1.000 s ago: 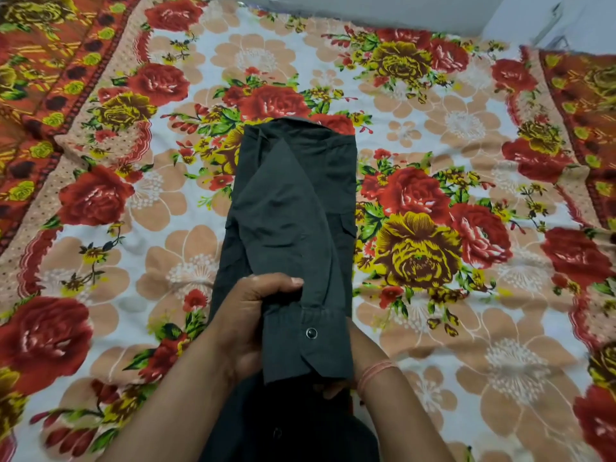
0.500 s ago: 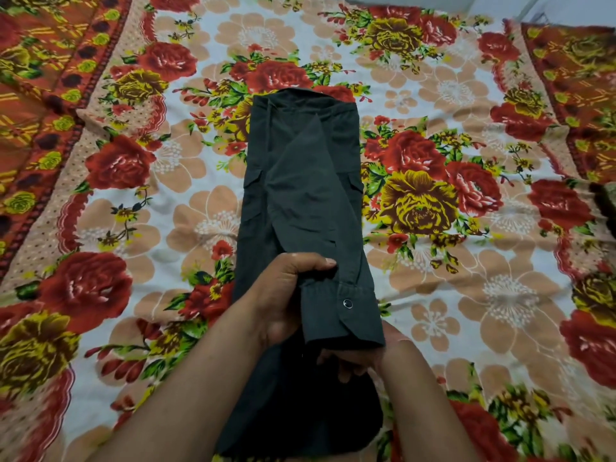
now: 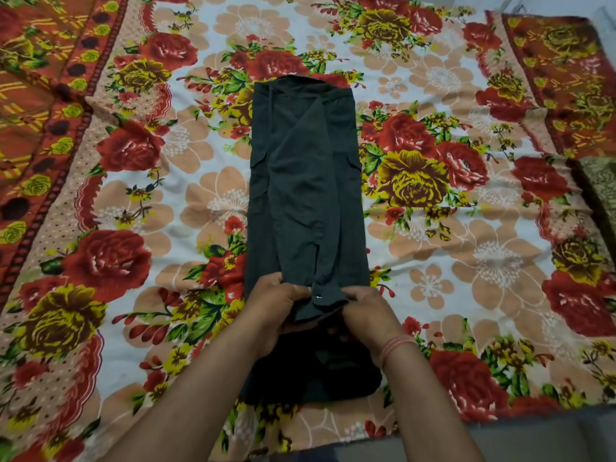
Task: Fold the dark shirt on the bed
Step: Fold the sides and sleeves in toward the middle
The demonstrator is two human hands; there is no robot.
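Around dark shirt (image 3: 306, 181) — floral bedsheet (image 3: 466, 261)

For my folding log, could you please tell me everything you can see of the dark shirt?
The dark shirt is dark grey-green woven cloth, folded into a long narrow strip lying flat on the floral bedsheet. A sleeve lies down its middle; its cuff, with a small shiny snap, is pinched by the left hand and right hand.

The dark shirt (image 3: 306, 181) hides most fingers of the left hand (image 3: 271, 306) and right hand (image 3: 368, 316).
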